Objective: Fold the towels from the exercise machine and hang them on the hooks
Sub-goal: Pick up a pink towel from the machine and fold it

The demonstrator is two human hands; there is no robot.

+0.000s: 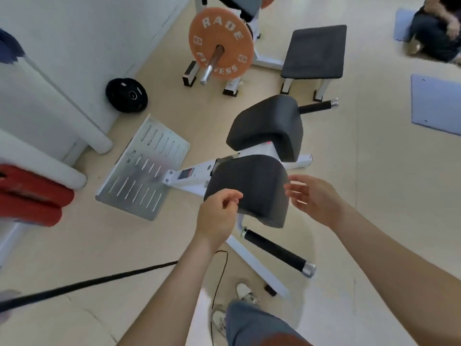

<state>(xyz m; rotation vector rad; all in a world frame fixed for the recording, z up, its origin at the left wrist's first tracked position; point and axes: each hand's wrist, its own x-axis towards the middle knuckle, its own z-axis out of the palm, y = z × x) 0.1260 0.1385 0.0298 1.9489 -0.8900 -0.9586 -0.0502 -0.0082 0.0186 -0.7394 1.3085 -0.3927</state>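
The exercise machine has two black pads, a near one [249, 191] and a far one [269, 126], and no towel lies on either. My left hand [219, 213] hovers at the near pad's left edge with its fingers loosely curled, holding nothing. My right hand [314, 196] floats at the pad's right edge, fingers relaxed and spread, also holding nothing. Two red folded cloth-like pieces [32, 196] hang over white bars at the far left. A dark blue cloth [10, 48] shows at the top left edge. No hooks are in view.
A slotted metal footplate [147, 168] lies left of the pads, and a black handle [277, 250] sticks out near my feet. Behind stand an orange weight plate [220, 46], a black plate [126, 94] and a bench [314, 51]. A seated person [436, 28] and blue mats [436, 103] are at right.
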